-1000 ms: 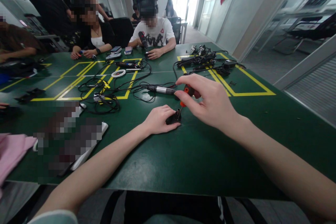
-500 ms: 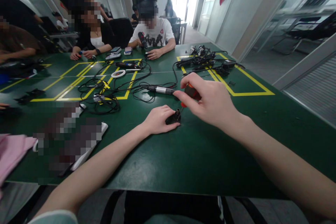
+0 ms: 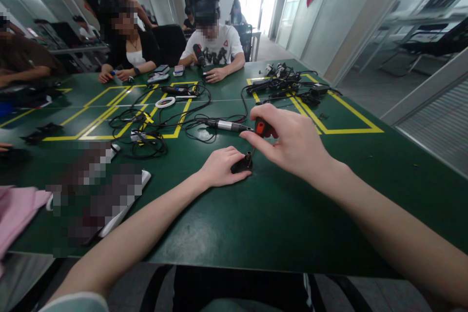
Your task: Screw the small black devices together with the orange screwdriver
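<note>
Seated at a green worktable [image 3: 197,229], a person grasps a small black fitting [image 3: 240,166] in the left hand [image 3: 220,167], thumb and fingers closed around its sides. The fitting lies on the bare tabletop in front of the person, a short, dark tube standing up from it. The right hand [image 3: 294,144], raised just beyond, has its fingers curled around the red-and-black handle of a screwdriver [image 3: 261,127], whose thin shaft slants down to the fitting beside the tube; whether the tip sits in a screw cannot be told.

Behind the hands, a silver-and-black electric screwdriver [image 3: 225,125] rests among looping black cables [image 3: 151,148]. Yellow tape [image 3: 353,131] marks the tabletop into bays. The bay at right holds part of a heap of dark corded tools [image 3: 283,83], which spills over the lines, and a few tiny dark pieces [image 3: 323,116] too small to identify. On the other side, a white ring [image 3: 165,102] lies within another taped outline, near a dark handheld tool [image 3: 179,91].

At left are a white-edged slab [image 3: 126,204], its upper face blurred, and a pink cloth [image 3: 22,214]. Across the table, a co-worker in a white T-shirt [image 3: 223,44] bends over a black-and-red power tool [image 3: 199,55].
</note>
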`<action>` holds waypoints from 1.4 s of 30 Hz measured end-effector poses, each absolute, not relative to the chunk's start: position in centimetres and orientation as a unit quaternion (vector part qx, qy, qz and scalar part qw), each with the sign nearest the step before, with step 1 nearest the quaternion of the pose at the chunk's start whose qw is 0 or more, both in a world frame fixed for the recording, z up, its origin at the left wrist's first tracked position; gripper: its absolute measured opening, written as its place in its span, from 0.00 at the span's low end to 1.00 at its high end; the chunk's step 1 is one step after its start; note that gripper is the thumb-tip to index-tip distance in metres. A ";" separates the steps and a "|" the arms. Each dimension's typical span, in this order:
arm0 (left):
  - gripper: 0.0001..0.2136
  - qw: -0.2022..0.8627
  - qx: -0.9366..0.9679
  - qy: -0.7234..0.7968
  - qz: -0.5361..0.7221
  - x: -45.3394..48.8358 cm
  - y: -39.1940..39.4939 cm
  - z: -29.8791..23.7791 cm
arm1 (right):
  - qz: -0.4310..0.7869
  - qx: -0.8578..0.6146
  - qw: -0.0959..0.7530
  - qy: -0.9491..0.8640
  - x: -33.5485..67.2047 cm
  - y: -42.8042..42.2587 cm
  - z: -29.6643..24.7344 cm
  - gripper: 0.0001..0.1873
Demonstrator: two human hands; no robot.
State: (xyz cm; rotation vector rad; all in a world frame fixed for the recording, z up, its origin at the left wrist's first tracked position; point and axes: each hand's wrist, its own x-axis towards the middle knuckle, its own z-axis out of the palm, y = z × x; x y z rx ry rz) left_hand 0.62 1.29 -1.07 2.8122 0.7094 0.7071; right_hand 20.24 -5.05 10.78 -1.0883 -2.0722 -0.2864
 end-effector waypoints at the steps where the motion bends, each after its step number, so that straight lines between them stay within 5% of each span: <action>1: 0.14 0.076 0.939 0.239 0.235 0.6 1.3 -1.1 | -0.109 -0.429 0.381 -0.811 20.3 -5.1 10.8 0.06; 7: 0.16 0.076 0.940 0.238 0.232 0.6 1.4 -1.3 | -0.062 -0.436 0.379 -0.814 20.3 -5.1 10.4 0.21; 16: 0.15 0.076 0.940 0.240 0.232 0.7 1.2 -1.1 | -0.062 -0.447 0.386 -0.805 20.5 -5.1 10.7 0.09; 22: 0.15 0.079 0.940 0.234 0.234 0.6 1.4 -1.2 | -0.079 -0.455 0.395 -0.794 20.5 -5.2 10.4 0.22; 30: 0.14 0.074 0.941 0.232 0.234 0.7 1.3 -1.1 | -0.090 -0.429 0.384 -0.813 20.7 -5.1 10.8 0.12; 42: 0.14 0.077 0.940 0.236 0.234 0.6 1.3 -1.1 | -0.060 -0.413 0.372 -0.829 20.6 -5.4 11.3 0.16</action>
